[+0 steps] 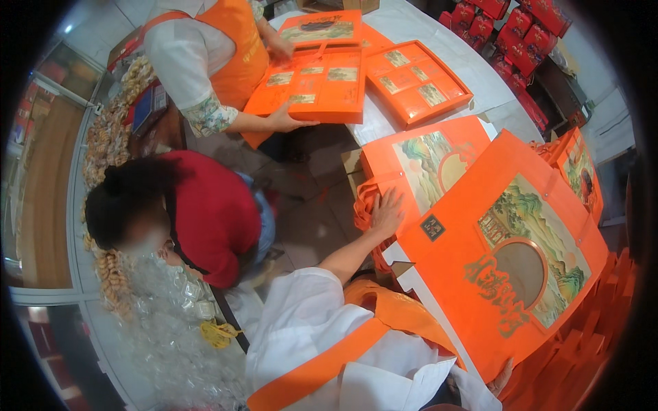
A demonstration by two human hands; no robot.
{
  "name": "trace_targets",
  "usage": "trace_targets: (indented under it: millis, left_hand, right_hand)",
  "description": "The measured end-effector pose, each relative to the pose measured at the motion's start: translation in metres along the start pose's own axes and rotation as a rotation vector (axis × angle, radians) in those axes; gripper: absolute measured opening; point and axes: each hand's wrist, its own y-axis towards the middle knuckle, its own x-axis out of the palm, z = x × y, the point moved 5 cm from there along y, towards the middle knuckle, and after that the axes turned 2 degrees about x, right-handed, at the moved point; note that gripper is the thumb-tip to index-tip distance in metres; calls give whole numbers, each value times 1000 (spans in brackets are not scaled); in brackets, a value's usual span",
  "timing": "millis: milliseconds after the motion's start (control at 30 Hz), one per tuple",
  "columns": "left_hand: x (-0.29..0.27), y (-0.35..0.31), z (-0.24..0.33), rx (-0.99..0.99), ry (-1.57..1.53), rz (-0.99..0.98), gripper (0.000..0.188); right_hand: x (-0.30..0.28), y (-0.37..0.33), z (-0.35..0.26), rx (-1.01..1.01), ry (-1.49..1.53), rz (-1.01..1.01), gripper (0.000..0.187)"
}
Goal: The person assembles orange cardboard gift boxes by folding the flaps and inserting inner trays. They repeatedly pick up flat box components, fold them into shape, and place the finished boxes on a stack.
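Note:
A large orange gift bag, printed with a landscape and a round window, fills the right of the view. My right hand grips its lower edge, and only the fingertips show. My left hand lies flat with spread fingers on a second orange gift bag that rests behind the first. Orange cord handles bunch just left of that hand. My white sleeve and orange apron sit below.
A person in an orange vest handles open orange tray boxes on the white table. Another person in a red top bends over at the left. Red boxes are stacked at the top right, and clear wrappers lie at the lower left.

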Motion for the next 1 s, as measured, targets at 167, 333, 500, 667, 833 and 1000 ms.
trace_targets:
  millis: [167, 333, 500, 667, 833, 1000]
  left_hand:
    - [-9, 14, 0, -23, 75, -251, 57]
    - [-106, 80, -38, 32, 206, 452, 62]
    - [-201, 160, -117, -247, 359, 700, 64]
    - [-167, 162, -172, -318, 246, 173, 61]
    - [-180, 165, -162, -219, 438, 426, 60]
    - [-162, 163, -175, -211, 408, 75, 58]
  right_hand:
    - [7, 4, 1, -9, -9, 12, 53]
    - [8, -1, 5, -26, -11, 38, 53]
    - [7, 1, 2, -20, -35, 57, 53]
    - [12, -11, 2, -8, -63, 119, 53]
    - [16, -17, 2, 14, -74, 159, 54]
    - [20, -18, 0, 20, -97, 174, 54]
